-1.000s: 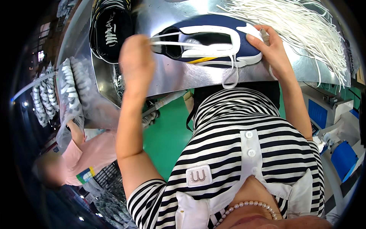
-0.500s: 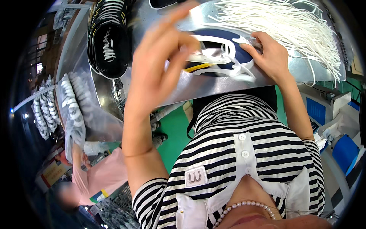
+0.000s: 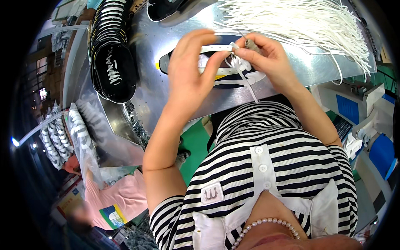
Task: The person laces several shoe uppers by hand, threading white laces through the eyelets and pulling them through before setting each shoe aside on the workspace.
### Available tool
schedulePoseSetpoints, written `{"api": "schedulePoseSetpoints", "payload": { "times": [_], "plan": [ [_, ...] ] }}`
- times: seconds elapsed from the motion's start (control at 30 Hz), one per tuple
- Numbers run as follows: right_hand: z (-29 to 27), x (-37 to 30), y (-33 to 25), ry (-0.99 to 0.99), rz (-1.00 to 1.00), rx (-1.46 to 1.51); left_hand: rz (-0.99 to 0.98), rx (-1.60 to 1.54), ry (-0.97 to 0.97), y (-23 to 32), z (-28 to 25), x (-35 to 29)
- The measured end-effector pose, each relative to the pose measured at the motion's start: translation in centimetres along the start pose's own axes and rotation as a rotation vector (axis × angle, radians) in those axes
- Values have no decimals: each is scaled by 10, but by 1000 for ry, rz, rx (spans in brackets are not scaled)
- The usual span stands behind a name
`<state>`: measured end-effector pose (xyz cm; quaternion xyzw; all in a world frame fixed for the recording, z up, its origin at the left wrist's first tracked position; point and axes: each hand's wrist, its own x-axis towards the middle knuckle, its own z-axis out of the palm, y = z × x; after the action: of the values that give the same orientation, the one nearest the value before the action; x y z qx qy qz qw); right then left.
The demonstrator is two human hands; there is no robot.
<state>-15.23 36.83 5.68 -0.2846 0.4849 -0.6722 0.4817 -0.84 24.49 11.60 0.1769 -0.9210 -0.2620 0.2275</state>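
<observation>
A navy shoe (image 3: 228,39) with white trim lies on its sole on the metal table (image 3: 146,93), partly covered by both hands. My left hand (image 3: 187,68) is over its opening, fingers apart, the thumb reaching to the white eyelet strip; its fingertips are blurred. Closed at the right end of the shoe, my right hand (image 3: 271,58) grips a slim pointed tool with a wrapped brownish handle (image 3: 253,46). Its fingertips also meet the white lace by the eyelets. That white shoelace (image 3: 246,80) hangs from there past the table's near edge.
A heap of white laces (image 3: 300,29) spreads over the table's far right. Nested black shoes (image 3: 114,71) stand in a row at the left, with another dark shoe (image 3: 162,9) at the back. A person in a pink top (image 3: 118,196) works at the lower left.
My left hand has dropped from its raised, blurred position down to the shoe. My right hand has moved left with the tool to the eyelets. The lace now hangs over the near edge.
</observation>
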Motion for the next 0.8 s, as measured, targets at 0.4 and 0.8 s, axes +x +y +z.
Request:
{"api": "schedulePoseSetpoints", "payload": {
  "times": [0.4,0.8],
  "plan": [
    [4,2,30,190,-64,-454,-1050,-775,-398,-36,24,-13],
    [1,-22,15,101,-143,-658,-718,-639,53,-17,44,-40]
  ]
}}
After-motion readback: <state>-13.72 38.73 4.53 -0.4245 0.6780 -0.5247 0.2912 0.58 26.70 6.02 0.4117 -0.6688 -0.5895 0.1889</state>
